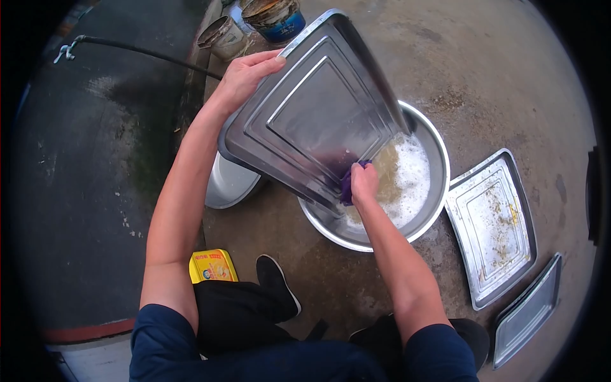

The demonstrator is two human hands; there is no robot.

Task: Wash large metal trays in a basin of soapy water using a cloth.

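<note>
My left hand (250,76) grips the upper left rim of a large rectangular metal tray (324,105), thumb on its inner side. The tray is tilted, its lower end down in a round metal basin (441,191) of murky, foamy water (410,176). My right hand (364,184) is closed on a purple cloth (347,187) and holds it against the lower part of the tray, just above the water. The tray's submerged edge is hidden by foam and water.
A soiled metal tray (499,229) leans by the basin's right side; stacked trays (527,313) lie beyond. Another metal basin (229,184) is partly under the raised tray. A yellow container (213,266) is near my foot. Two dirty buckets (279,24) and a tap on a pipe (143,50) are farther off.
</note>
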